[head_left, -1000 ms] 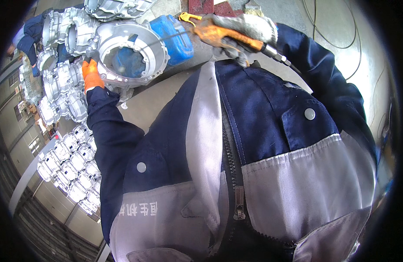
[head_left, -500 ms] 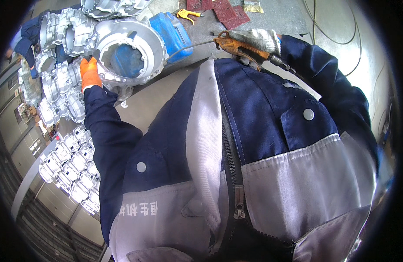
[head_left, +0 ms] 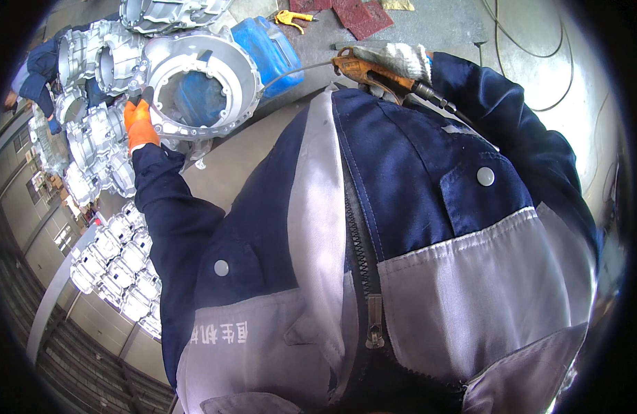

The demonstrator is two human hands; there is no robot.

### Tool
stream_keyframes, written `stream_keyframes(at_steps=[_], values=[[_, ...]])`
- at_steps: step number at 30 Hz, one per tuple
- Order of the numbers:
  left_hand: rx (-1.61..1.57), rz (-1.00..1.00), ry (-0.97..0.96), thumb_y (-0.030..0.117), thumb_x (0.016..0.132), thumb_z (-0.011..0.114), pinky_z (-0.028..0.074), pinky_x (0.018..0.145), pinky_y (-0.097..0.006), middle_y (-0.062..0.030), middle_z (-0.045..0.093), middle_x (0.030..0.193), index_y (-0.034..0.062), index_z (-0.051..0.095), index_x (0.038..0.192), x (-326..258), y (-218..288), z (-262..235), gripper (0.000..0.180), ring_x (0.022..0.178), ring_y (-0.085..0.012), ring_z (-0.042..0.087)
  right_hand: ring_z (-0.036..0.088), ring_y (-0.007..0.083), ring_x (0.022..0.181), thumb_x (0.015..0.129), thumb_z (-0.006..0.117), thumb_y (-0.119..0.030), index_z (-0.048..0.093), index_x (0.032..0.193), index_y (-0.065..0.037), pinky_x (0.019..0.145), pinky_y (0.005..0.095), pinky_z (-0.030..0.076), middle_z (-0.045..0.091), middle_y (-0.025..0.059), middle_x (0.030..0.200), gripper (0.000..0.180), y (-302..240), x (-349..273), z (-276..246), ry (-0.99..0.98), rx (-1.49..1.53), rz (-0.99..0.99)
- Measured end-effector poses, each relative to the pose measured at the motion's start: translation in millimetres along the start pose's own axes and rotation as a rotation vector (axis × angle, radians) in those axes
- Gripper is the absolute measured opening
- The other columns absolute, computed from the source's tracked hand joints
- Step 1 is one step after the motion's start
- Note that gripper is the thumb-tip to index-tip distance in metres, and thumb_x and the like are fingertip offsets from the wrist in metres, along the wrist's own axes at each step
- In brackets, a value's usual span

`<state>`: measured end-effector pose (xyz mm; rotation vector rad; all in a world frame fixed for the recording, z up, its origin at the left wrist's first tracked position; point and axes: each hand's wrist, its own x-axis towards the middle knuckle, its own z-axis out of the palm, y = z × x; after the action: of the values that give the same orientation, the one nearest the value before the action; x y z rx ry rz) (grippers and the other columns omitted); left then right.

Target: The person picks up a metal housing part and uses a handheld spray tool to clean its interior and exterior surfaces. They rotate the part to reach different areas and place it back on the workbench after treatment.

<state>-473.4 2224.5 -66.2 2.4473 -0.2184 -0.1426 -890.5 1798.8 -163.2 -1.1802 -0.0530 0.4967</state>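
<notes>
A large round cast metal housing lies at the upper left, with a wide opening through its middle. My left hand, in an orange glove with dark fingertips, is closed on its left rim. My right hand, in a white knit glove, is wrapped round an orange-brown hand-held air tool. A thin rod runs left from the tool, and its end is at the housing's right edge. Whether the tip touches the metal cannot be made out. A dark fitting joins the tool's other end, beside my sleeve.
Behind the housing stands a blue plastic jerrycan. A yellow blow gun and red-brown pads lie on the grey surface. More metal castings are stacked at left, near another person's dark sleeve. A hose loops at right.
The housing, the jerrycan and both hands sit slightly further left and higher in view. My left hand keeps its hold on the rim, and my right hand keeps the tool.
</notes>
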Motion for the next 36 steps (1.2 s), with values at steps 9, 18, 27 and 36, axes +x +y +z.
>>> stream_keyframes(at_steps=[9,18,27,36], values=[[0.024,-0.129,-0.051,0.031,0.071,0.080,0.039,0.079,-0.029,-0.0010,0.064,0.093,0.0052,0.065,0.108,-3,7,-3,0.047,0.086,-0.0137,0.052,0.062,0.0140,0.087,0.096,0.050,-0.019,0.050,0.125,-0.002,0.075,0.0227,0.054,0.060,0.0125,0.107,0.034,9,5,-1,0.030,0.064,0.032],[-0.016,-0.033,-0.039,0.027,0.076,0.073,0.033,0.052,-0.026,0.0044,0.055,0.069,0.0060,0.066,0.094,-22,25,0,0.029,0.060,-0.0074,0.041,0.061,0.0154,0.098,0.097,0.048,-0.018,0.047,0.130,-0.003,0.083,0.0243,0.051,0.058,0.0135,0.117,0.037,18,-2,-3,0.120,0.055,0.128],[0.070,-0.045,-0.019,0.032,0.075,0.075,0.032,0.053,-0.027,0.0041,0.056,0.070,0.0057,0.066,0.094,-12,16,0,0.034,0.060,-0.0070,0.041,0.063,0.0149,0.089,0.096,0.048,-0.023,0.049,0.127,-0.002,0.076,0.0242,0.054,0.060,0.0133,0.109,0.037,4,3,6,0.106,0.040,0.157],[0.011,-0.119,-0.061,0.034,0.070,0.080,0.039,0.075,-0.026,0.0007,0.063,0.089,0.0060,0.067,0.105,10,-8,-5,0.047,0.082,-0.0122,0.051,0.063,0.0159,0.087,0.095,0.052,-0.022,0.050,0.126,-0.001,0.074,0.0251,0.054,0.061,0.0139,0.106,0.037,-21,-5,22,0.166,-0.167,0.132]])
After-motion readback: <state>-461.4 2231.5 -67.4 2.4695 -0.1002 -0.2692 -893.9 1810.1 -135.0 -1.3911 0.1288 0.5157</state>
